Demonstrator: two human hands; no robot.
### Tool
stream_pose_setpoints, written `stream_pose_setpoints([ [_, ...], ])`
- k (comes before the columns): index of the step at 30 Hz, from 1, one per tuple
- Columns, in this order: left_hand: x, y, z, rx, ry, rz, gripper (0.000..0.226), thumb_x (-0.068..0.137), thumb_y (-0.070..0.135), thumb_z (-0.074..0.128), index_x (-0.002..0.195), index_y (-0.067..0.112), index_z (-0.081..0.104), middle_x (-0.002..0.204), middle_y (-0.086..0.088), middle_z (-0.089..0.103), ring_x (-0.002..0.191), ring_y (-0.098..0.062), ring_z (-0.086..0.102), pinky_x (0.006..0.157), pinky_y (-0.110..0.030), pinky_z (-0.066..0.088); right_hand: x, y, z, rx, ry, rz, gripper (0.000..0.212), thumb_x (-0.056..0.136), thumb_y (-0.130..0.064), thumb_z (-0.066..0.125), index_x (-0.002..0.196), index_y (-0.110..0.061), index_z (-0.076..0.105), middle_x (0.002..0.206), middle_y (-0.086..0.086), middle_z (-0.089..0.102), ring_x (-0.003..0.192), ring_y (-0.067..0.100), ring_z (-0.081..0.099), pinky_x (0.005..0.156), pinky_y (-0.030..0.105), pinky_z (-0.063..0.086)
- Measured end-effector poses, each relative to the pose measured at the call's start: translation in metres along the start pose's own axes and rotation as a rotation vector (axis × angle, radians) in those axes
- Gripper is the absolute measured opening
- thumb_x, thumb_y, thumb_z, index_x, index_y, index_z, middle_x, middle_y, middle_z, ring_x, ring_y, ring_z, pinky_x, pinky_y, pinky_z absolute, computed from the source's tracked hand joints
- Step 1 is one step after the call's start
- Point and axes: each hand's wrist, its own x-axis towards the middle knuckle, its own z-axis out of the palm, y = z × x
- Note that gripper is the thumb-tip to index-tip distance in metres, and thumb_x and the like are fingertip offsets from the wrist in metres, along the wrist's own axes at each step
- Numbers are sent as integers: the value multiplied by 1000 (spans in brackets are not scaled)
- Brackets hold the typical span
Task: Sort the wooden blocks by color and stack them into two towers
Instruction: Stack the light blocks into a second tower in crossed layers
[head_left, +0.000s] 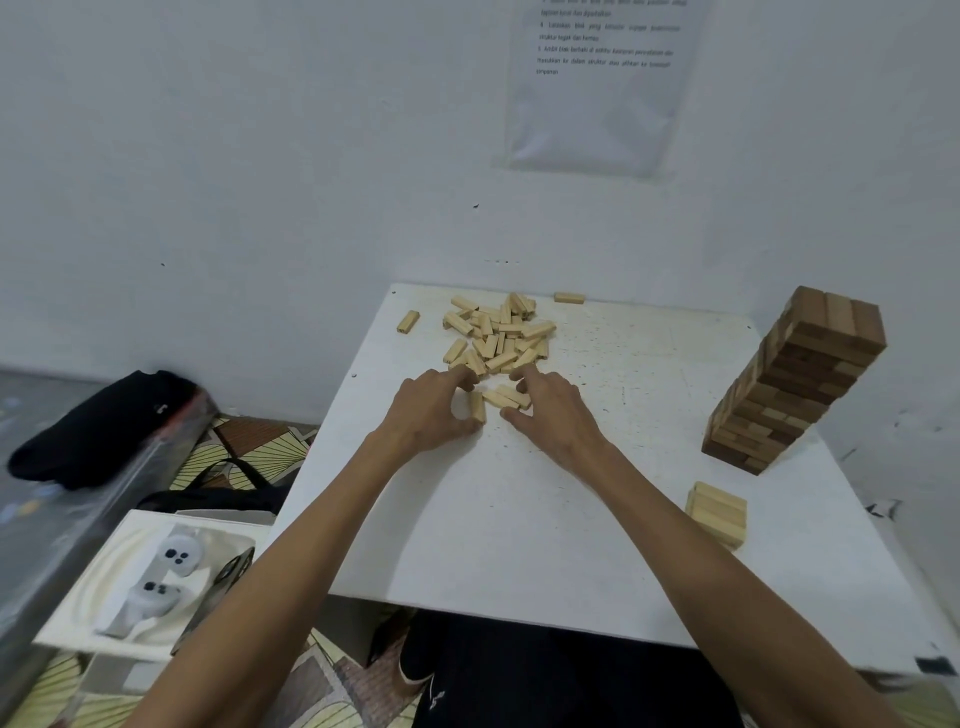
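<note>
A pile of light wooden blocks (496, 332) lies at the far middle of the white table (519, 519). A tall tower of dark brown blocks (795, 376) stands at the right. In front of it sits a low stack of light blocks (717, 513). My left hand (431, 410) pinches one light block (477, 406) between thumb and fingers at the pile's near edge. My right hand (556, 408) curls thumb and fingers round a couple of light blocks (506, 397) lying beside it.
Two stray light blocks, one (408, 321) at the far left and one (569, 298) at the back edge. The white wall stands right behind the table. On the floor to the left are a white box with controllers (156, 571) and a black bag (98, 426).
</note>
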Motion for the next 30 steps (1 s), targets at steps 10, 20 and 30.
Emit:
stream_pose_setpoints([
  [10, -17, -1, 1, -46, -13, 39, 67, 79, 50, 77, 136, 31, 49, 121, 21, 65, 111, -12, 55, 97, -41, 45, -27, 9, -15, 58, -3, 11, 61, 90, -24, 71, 142, -19, 42, 116, 3, 66, 103, 23, 58, 80, 37, 49],
  [20, -37, 14, 13, -85, -75, 176, 55, 86, 40, 75, 134, 30, 52, 125, 22, 63, 112, -6, 51, 99, -37, 44, -87, 29, -17, 111, -71, -58, 57, 89, -25, 68, 139, -31, 40, 117, -11, 63, 105, 13, 54, 87, 32, 48],
  [30, -20, 34, 10, -40, -276, 244, 64, 93, 25, 71, 150, 30, 42, 136, 18, 60, 119, -11, 48, 103, -33, 41, -84, 38, -18, 108, 28, -12, 46, 90, -25, 70, 133, -19, 56, 122, -4, 49, 115, 13, 47, 92, 27, 45],
])
